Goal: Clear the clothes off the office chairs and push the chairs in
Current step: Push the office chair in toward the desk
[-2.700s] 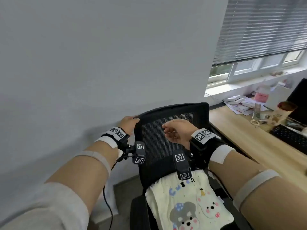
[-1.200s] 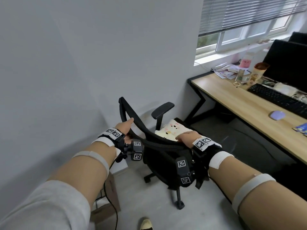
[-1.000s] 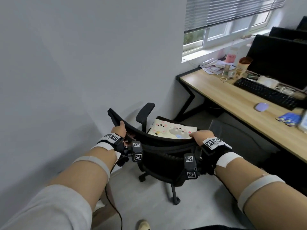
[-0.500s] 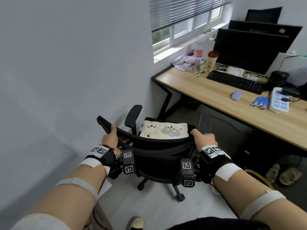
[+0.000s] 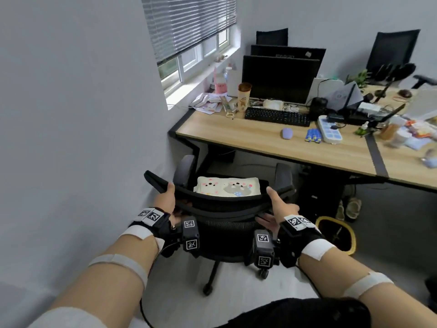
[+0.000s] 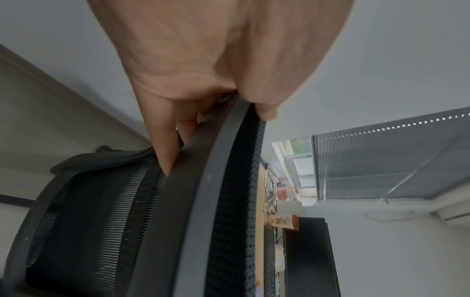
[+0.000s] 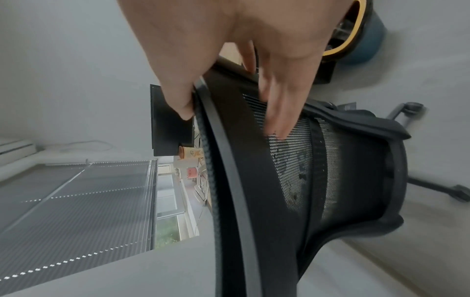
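A black mesh office chair (image 5: 227,223) stands just in front of me, its seat facing the wooden desk (image 5: 255,143). No clothes show on it; a cream cushion (image 5: 228,189) printed with cartoon animals lies on the seat. My left hand (image 5: 168,200) grips the left end of the backrest's top rail (image 6: 216,201), fingers curled behind it and thumb in front. My right hand (image 5: 276,205) holds the right end of the rail (image 7: 241,180) between the thumb on the front and nearly straight fingers (image 7: 277,122) on the mesh.
The grey wall runs close along the left. A yellow-rimmed bin (image 5: 335,235) stands on the floor right of the chair, with shoes (image 5: 350,207) under the desk. Monitors (image 5: 281,76), a keyboard (image 5: 276,117), a mouse (image 5: 286,133) and clutter cover the desk. Another chair (image 5: 392,50) stands behind.
The chair has swung round from facing me until its seat points at the desk. Both hands stayed on the backrest. My right fingers have straightened against the mesh.
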